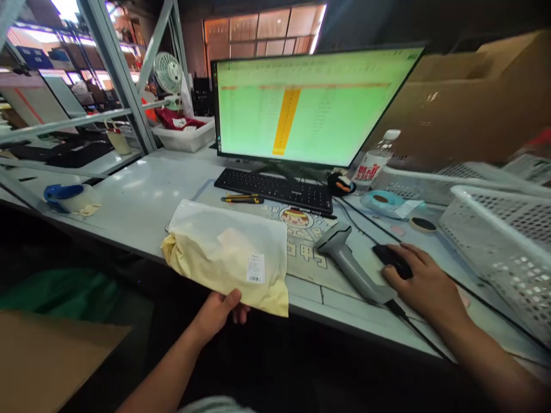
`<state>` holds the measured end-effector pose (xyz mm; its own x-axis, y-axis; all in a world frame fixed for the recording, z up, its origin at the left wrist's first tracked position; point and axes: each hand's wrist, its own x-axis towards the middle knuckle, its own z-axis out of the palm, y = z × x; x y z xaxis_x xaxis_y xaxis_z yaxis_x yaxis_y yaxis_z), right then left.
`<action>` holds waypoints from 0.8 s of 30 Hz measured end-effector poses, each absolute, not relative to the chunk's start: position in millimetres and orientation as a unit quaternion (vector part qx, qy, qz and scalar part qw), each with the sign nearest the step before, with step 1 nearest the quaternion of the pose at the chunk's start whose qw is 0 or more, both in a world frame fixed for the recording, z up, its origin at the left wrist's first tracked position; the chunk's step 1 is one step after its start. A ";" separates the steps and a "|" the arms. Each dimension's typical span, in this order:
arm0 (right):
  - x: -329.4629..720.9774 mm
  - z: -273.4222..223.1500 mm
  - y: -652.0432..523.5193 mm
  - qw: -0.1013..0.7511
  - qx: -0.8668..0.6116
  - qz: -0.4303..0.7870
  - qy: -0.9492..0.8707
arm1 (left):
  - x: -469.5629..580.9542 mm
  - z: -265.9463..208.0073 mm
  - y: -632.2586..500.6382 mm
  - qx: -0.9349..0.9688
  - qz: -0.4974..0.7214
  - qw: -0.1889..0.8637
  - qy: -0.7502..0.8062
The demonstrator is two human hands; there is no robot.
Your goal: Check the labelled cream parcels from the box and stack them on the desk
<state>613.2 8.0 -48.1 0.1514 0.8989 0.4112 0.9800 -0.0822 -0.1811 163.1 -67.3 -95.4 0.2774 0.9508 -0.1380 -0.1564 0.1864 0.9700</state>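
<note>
The left hand (pixel 217 312) pinches the package (pixel 221 258) at six o'clock; the right hand (pixel 424 281) curls over the mouse (pixel 392 261). Loosening the pinch could let the overhanging package drop.

package (pixel 224 246): creased glossy plastic | scanner (pixel 350 264): smooth matt plastic | basket (pixel 482 198): smooth plastic

Can't read the monitor (pixel 245 120) text from here, too blurred. Print on the bag (pixel 215 244) label (pixel 255 268) too small. Left hand (pixel 217 312) partly hidden under bag. Right hand (pixel 426 284) covers part of mouse (pixel 391 260). Basket (pixel 495 252) runs out of view, right.
</note>
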 end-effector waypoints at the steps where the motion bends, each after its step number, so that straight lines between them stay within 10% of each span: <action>1: 612.0 -48.7 7.6 0.213 -0.728 -0.096 -0.644 | 166.3 -91.3 -68.0 0.473 0.421 0.648 0.423; 24: 600.3 -44.5 3.7 0.210 -0.726 -0.095 -0.648 | 196.2 -86.6 -78.7 0.431 0.388 0.661 0.475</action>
<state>600.3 3.7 -44.5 0.1433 0.9009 0.4097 0.9804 -0.0727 -0.1831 196.2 -78.7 -86.6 0.2468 0.9236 -0.2934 -0.1040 0.3263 0.9395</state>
